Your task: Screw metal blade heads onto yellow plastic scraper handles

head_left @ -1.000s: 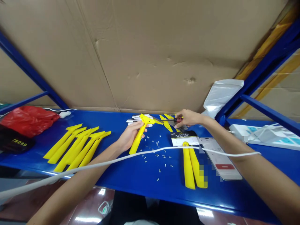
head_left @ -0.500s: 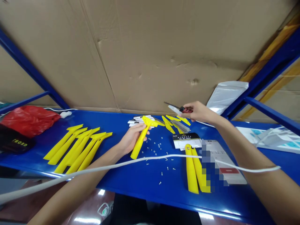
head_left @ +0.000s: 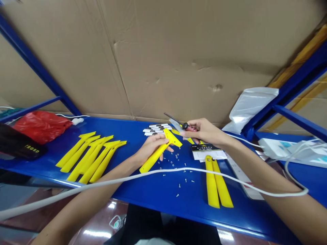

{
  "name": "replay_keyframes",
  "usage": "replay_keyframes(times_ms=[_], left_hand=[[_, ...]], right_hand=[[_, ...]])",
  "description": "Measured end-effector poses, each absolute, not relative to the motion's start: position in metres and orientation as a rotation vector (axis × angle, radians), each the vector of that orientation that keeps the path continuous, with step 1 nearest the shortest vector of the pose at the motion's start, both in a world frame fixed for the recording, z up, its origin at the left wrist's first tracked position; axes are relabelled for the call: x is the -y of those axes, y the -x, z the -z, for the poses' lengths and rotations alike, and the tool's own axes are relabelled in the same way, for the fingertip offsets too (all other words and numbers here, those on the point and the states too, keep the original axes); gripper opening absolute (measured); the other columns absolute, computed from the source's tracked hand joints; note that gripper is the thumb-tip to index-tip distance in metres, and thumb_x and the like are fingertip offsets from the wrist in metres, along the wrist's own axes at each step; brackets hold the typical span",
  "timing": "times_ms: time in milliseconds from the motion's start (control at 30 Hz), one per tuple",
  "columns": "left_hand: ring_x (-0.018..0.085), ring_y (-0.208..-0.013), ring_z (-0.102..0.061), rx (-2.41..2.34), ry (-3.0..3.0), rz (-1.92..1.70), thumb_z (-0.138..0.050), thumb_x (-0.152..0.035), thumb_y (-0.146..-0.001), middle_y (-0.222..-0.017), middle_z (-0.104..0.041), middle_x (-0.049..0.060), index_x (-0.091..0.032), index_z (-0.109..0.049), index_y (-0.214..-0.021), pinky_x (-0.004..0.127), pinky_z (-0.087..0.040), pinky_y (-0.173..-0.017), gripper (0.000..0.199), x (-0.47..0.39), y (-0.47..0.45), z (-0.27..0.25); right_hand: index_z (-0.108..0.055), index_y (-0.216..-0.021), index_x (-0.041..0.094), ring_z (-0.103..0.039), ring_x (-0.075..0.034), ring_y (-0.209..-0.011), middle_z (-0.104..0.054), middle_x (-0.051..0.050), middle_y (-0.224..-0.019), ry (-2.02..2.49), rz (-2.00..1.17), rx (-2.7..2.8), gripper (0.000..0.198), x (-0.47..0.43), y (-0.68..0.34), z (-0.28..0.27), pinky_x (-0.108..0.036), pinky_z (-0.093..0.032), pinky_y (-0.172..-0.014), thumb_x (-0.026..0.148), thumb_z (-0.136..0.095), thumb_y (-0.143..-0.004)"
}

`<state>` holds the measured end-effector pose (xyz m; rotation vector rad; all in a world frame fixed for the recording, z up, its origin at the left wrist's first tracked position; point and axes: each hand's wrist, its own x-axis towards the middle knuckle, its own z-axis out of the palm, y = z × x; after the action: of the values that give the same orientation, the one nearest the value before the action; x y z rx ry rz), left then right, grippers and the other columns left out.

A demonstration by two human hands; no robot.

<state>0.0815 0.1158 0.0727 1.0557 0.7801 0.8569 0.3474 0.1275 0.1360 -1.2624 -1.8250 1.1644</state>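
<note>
My left hand (head_left: 154, 146) is closed around a yellow plastic scraper handle (head_left: 153, 159), its wide T-shaped head tilted up toward the right. In my right hand (head_left: 205, 131) is a screwdriver (head_left: 190, 127) with a red and black grip, its dark shaft pointing left. The same hand also pinches a flat, pale metal blade (head_left: 176, 124), just above and right of the handle's head. Beneath the hands, small nuts (head_left: 172, 165) and screws (head_left: 179, 185) lie scattered on the blue table. Loose yellow pieces (head_left: 190, 140) behind are partly hidden by my right hand.
Several yellow scraper handles (head_left: 87, 163) lie at left, two more (head_left: 212, 183) at right below a black-and-white card (head_left: 208, 152). White-and-black packs (head_left: 155, 128) rest at the back. A white cable (head_left: 102, 183) crosses in front. A red bag (head_left: 43, 126) sits far left.
My right hand has moved left and down with the screwdriver and blade, closer to the scraper handle. My left hand has tilted the scraper handle further to the right.
</note>
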Motion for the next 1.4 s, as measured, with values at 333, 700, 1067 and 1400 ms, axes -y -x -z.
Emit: replay_keyframes(times_ms=[333, 700, 1067, 1400], left_hand=[[0.017, -0.060, -0.074, -0.807, -1.104, -0.811, -0.090, -0.050, -0.089, -0.088, -0.081, 0.008, -0.018, -0.064, -0.104, 0.021, -0.049, -0.036, 0.043, -0.106, -0.083, -0.075], [0.013, -0.040, -0.062, -0.901, -1.117, -0.750, -0.085, -0.054, -0.093, -0.077, -0.080, 0.005, -0.020, -0.063, -0.097, 0.021, -0.047, -0.032, 0.041, -0.105, -0.085, -0.070], [0.012, -0.039, -0.060, -0.874, -1.183, -0.975, -0.085, -0.060, -0.092, -0.069, -0.073, 0.001, -0.018, -0.067, -0.099, 0.021, -0.046, -0.033, 0.046, -0.101, -0.081, -0.073], [0.010, -0.037, -0.058, -0.851, -1.183, -1.079, -0.084, -0.063, -0.091, -0.066, -0.071, 0.000, -0.019, -0.061, -0.089, 0.020, -0.044, -0.032, 0.050, -0.102, -0.083, -0.076]], right_hand=[[-0.061, -0.078, 0.024, -0.057, -0.012, -0.047, -0.063, 0.005, -0.068, 1.273, -1.231, 2.011, 0.044, -0.120, -0.328, -0.116, -0.030, -0.039, -0.047, 0.056, -0.090, -0.086], [-0.049, -0.075, 0.026, -0.053, -0.011, -0.048, -0.047, 0.008, -0.064, 1.194, -1.260, 2.127, 0.055, -0.123, -0.330, -0.106, -0.029, -0.037, -0.048, 0.058, -0.093, -0.084], [-0.046, -0.076, 0.027, -0.054, -0.017, -0.059, -0.059, 0.002, -0.067, 1.458, -0.563, 2.136, 0.053, -0.147, -0.357, -0.116, -0.034, -0.039, -0.061, 0.067, -0.077, -0.093], [-0.056, -0.083, 0.025, -0.075, -0.026, -0.081, -0.082, -0.007, -0.094, 1.765, -0.351, 2.212, 0.035, -0.174, -0.377, -0.085, -0.034, -0.045, -0.069, 0.044, -0.086, -0.087]])
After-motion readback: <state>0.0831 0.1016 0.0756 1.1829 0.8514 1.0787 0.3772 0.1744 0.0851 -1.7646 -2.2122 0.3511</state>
